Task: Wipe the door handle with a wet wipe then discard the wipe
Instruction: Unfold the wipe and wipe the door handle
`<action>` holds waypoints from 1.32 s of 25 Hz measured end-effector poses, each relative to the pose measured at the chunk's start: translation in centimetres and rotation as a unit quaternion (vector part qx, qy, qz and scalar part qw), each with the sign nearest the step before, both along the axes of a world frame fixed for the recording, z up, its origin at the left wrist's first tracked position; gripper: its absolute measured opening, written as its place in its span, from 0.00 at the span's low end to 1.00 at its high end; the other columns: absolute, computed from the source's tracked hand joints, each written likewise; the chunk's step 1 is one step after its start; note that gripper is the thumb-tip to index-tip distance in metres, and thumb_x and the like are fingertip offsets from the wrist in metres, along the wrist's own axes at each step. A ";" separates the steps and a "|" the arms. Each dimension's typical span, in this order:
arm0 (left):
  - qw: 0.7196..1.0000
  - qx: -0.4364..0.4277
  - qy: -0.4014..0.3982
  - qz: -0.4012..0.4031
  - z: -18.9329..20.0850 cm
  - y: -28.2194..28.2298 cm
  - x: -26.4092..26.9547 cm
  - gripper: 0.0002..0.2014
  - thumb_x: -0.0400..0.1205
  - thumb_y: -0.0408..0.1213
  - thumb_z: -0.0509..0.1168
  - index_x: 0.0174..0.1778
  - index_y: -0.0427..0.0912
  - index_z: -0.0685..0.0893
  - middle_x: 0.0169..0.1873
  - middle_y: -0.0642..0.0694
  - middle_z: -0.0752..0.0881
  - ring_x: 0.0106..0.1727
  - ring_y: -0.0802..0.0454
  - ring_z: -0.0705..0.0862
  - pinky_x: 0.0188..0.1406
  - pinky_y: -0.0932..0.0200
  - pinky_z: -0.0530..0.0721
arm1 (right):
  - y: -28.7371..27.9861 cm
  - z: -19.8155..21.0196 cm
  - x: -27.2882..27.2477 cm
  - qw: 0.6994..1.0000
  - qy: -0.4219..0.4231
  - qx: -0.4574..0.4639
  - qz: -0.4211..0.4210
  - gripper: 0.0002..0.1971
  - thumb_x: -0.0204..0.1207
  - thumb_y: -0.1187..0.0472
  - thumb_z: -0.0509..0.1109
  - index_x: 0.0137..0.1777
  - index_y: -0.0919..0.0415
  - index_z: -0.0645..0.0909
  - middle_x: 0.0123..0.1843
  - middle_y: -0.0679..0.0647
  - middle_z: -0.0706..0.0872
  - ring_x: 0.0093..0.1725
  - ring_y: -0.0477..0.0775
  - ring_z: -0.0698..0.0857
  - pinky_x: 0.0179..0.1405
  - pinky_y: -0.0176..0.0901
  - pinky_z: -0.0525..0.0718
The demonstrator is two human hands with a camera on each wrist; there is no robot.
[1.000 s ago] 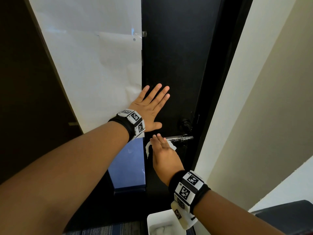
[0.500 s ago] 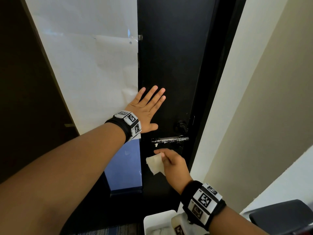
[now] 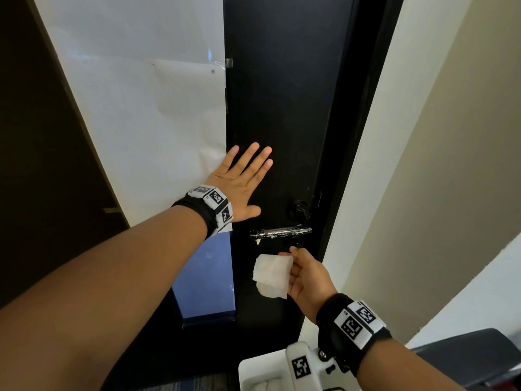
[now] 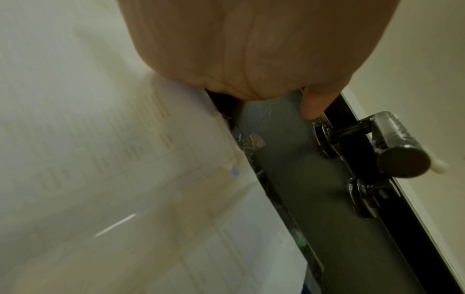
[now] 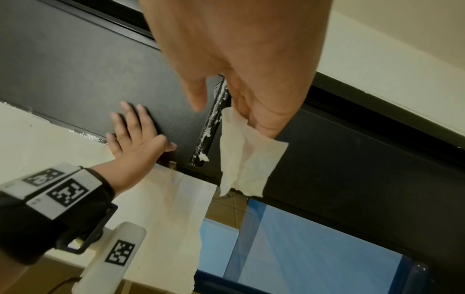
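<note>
A black lever door handle (image 3: 280, 233) (image 4: 400, 147) (image 5: 210, 127), streaked with white residue, sticks out from the black door (image 3: 282, 108). Just below it my right hand (image 3: 306, 275) (image 5: 241, 83) holds a crumpled white wet wipe (image 3: 272, 275) (image 5: 247, 159), which hangs from the curled fingers, clear of the handle. My left hand (image 3: 242, 182) (image 5: 137, 137) lies flat against the door above and left of the handle, fingers straight and spread. In the left wrist view only the heel of the left hand (image 4: 251, 49) and a thumb tip show.
White paper (image 3: 141, 122) is taped over the door's glass pane on the left, with a blue panel (image 3: 204, 280) below it. A white bin (image 3: 262, 373) stands on the floor under my right wrist. A cream wall (image 3: 423, 165) runs along the right, with a dark seat (image 3: 473, 359) at the bottom right.
My right hand has come off the handle and dropped below it with the wipe, then turned so the wipe hangs open. My left hand stayed pressed on the door.
</note>
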State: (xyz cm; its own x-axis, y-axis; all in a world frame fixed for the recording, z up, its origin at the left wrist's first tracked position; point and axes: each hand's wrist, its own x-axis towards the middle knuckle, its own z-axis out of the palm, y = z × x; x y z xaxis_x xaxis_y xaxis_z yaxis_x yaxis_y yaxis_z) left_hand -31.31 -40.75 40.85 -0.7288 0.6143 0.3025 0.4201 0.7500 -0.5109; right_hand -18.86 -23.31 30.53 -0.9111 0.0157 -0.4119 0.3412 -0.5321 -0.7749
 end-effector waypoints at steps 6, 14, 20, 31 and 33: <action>1.000 0.001 -0.001 0.000 0.0 0.0 0.0 0.49 0.75 0.67 0.47 0.77 0.42 0.25 0.76 0.43 0.20 0.78 0.40 0.22 0.77 0.38 0.24 | 2.2 -1.2 -1.8 0.976 -0.028 0.176 -0.122 0.10 0.76 0.75 0.64 0.55 0.73 0.83 0.47 0.70 0.88 0.44 0.67 0.88 0.43 0.55 0.88; 1.000 0.004 0.003 -0.005 -0.1 0.0 0.0 0.49 0.75 0.67 0.47 0.77 0.42 0.25 0.77 0.42 0.23 0.79 0.40 0.23 0.78 0.38 0.26 | 3.2 2.7 -2.5 0.888 0.097 0.318 -0.317 0.11 0.78 0.59 0.66 0.56 0.53 0.88 0.48 0.47 0.89 0.49 0.49 0.86 0.55 0.41 0.83; 1.000 0.004 0.005 -0.005 -0.1 0.0 -0.1 0.50 0.75 0.67 0.48 0.78 0.42 0.26 0.78 0.42 0.24 0.80 0.40 0.24 0.78 0.38 0.26 | 2.8 2.7 -3.5 0.790 0.253 0.537 -0.157 0.15 0.81 0.65 0.63 0.64 0.55 0.83 0.36 0.47 0.86 0.29 0.39 0.82 0.31 0.24 0.78; 1.000 0.005 0.009 -0.005 -0.2 -0.1 -0.2 0.50 0.75 0.67 0.48 0.78 0.42 0.26 0.78 0.42 0.23 0.79 0.40 0.24 0.77 0.39 0.25 | 1.9 -0.9 -3.0 0.759 0.282 0.581 -0.083 0.21 0.83 0.66 0.58 0.76 0.55 0.71 0.74 0.62 0.77 0.70 0.61 0.79 0.70 0.54 0.79; 1.000 0.006 0.008 -0.005 -0.2 0.0 -0.1 0.50 0.75 0.67 0.48 0.78 0.42 0.26 0.77 0.42 0.23 0.79 0.40 0.24 0.78 0.39 0.26 | 1.5 -1.5 -2.5 0.773 0.284 0.560 -0.088 0.22 0.83 0.68 0.58 0.76 0.56 0.70 0.78 0.59 0.72 0.77 0.55 0.71 0.77 0.47 0.70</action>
State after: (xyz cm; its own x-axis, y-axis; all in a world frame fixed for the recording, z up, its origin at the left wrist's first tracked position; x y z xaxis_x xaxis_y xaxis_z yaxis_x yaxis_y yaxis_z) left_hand -31.43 -40.73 40.63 -0.7172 0.6185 0.3210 0.4200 0.7513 -0.5091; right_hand -21.39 -21.80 28.98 -0.8828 0.2171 0.4165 -0.2251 0.5827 -0.7809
